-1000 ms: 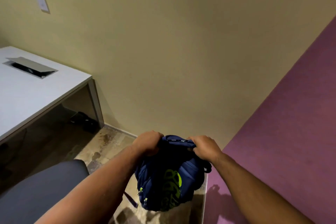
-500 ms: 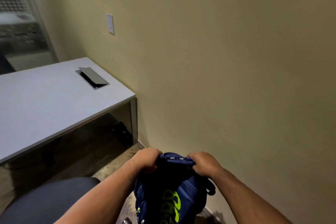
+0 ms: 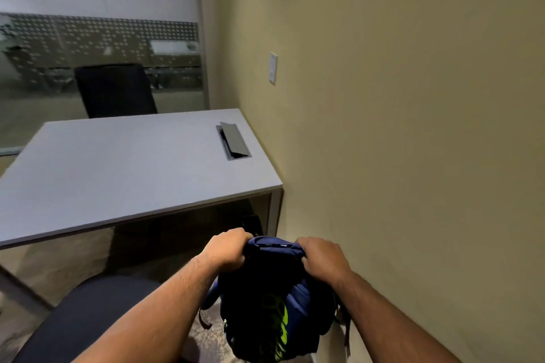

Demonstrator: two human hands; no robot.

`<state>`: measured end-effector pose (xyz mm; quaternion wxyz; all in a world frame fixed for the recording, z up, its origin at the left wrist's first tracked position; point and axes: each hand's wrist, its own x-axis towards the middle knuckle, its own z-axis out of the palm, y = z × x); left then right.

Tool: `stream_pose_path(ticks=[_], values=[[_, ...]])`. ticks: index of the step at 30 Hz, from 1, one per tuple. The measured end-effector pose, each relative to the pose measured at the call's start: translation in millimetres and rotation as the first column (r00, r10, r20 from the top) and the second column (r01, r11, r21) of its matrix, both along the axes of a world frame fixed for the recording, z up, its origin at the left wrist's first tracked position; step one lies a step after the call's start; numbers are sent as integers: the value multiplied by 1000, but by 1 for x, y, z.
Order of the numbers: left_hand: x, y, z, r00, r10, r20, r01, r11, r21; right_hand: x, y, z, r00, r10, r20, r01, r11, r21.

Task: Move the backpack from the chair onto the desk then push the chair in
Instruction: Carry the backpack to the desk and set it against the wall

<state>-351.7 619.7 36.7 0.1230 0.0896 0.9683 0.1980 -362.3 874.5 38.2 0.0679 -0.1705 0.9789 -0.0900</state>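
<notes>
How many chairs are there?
2. A black high-backed chair stands behind the grey desk; a dark padded chair seat sits near the person's left arm. Others may be hidden.

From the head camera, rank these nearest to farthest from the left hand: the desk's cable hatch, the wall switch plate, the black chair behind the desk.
Measured from the left hand:
1. Cable hatch, on the desk's right side, ahead of the hand.
2. Wall switch plate, higher on the right-hand wall.
3. Black chair, beyond the desk's far edge, to the left.

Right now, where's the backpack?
Head view, bottom centre: the navy fabric backpack with lime print hangs from the left hand and right hand, right of the dark chair seat, below the grey desk.
</notes>
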Motion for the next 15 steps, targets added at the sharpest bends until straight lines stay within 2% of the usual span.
stream_pose_path(ticks=[4,8,12,15], values=[[-32,-11,17,982,122,-145,-123,992,-2,-45,-11,12,993,31,-118,-36,998,-42],[-76,-23,34,931,261,-256,-237,964,121,-89,-23,29,978,0,-207,-31,989,-146],[-130,-38,57,870,348,-348,-273,930,246,-139,-41,51,951,-28,-308,-48,971,-236],[-180,-55,71,815,383,-434,-238,906,351,-181,-62,76,925,-36,-378,-76,957,-279]])
